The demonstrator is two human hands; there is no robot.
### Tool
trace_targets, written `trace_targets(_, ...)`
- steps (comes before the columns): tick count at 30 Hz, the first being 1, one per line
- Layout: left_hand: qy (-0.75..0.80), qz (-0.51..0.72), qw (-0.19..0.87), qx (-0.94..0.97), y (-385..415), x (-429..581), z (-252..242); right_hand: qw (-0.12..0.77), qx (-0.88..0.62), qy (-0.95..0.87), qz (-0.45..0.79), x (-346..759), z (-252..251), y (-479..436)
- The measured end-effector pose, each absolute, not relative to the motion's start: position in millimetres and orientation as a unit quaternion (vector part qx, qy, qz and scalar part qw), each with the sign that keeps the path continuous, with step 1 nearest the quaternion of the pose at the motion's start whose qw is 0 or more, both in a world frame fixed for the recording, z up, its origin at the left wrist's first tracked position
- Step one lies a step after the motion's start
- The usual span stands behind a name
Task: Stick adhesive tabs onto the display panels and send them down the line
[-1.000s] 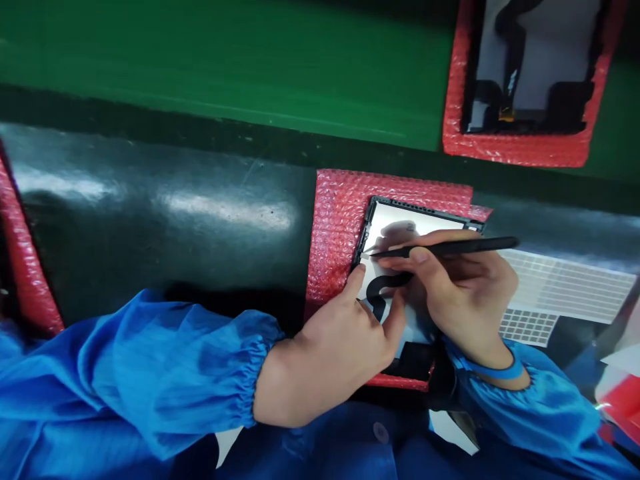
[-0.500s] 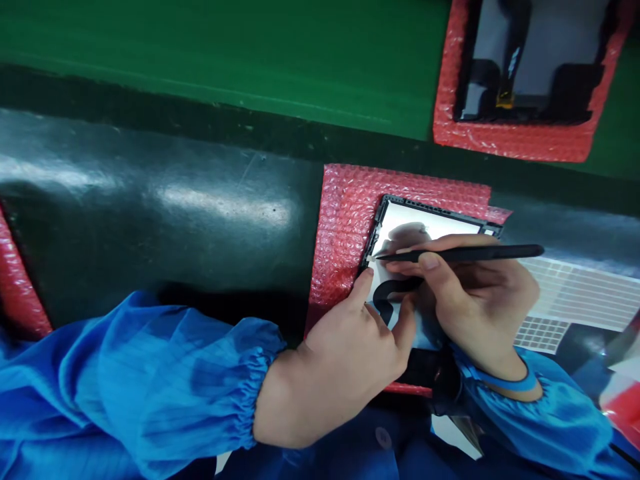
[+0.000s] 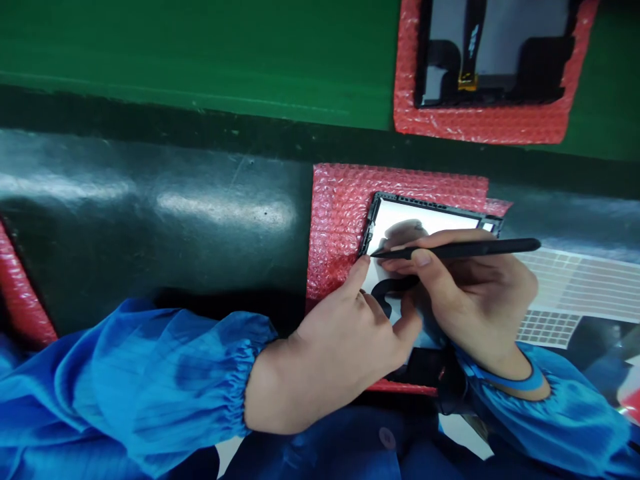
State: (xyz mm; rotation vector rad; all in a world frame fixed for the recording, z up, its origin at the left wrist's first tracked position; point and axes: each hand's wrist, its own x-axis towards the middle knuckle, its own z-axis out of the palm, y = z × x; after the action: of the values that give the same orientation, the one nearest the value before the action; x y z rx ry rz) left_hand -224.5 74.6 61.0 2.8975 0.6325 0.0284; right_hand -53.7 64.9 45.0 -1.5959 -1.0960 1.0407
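Note:
My right hand (image 3: 480,300) grips a pair of black tweezers (image 3: 480,248) like a pen, their tips pointing left at the left edge of a screen panel (image 3: 445,219). The panel has a dark frame, a bright reflective back and a black curved strip (image 3: 383,293). My left hand (image 3: 340,353) lies over the panel's lower left part, index finger stretched to the edge, its tip at the tweezers' tips. The thumb is apart from the index finger, and the other fingers are partly hidden. Red bubble wrap (image 3: 335,233) lies under the panel.
Sheets of small pale stickers (image 3: 590,283) lie right of my right hand. Farther back, a second screen panel (image 3: 500,60) rests on red bubble wrap (image 3: 480,125) on the green surface (image 3: 200,47). More red wrap (image 3: 23,293) is at the far left of the dark mat (image 3: 200,247).
My left index fingertip has moved up to the tweezers' tips, where a small pale piece showed before at the panel's edge. The view has shifted, so the far panel appears farther left.

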Motion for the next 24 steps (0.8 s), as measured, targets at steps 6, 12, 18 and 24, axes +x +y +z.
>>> trace_targets(6,0.197,0.004,0.077,0.977,78,-224,57,0.475,-0.639,-0.439,0.416,-52,43,65)
trace_targets(12,0.158,0.029,0.09,0.983,90,-225,62,0.543,-0.598,-0.402,0.43,-50,36,67)
trace_targets(18,0.407,-0.022,0.054,0.911,96,-253,80,0.612,-0.526,-0.35,0.475,-44,22,71)
trace_targets(24,0.512,0.013,0.309,0.801,86,-270,60,0.632,-0.51,-0.327,0.484,-45,16,75)
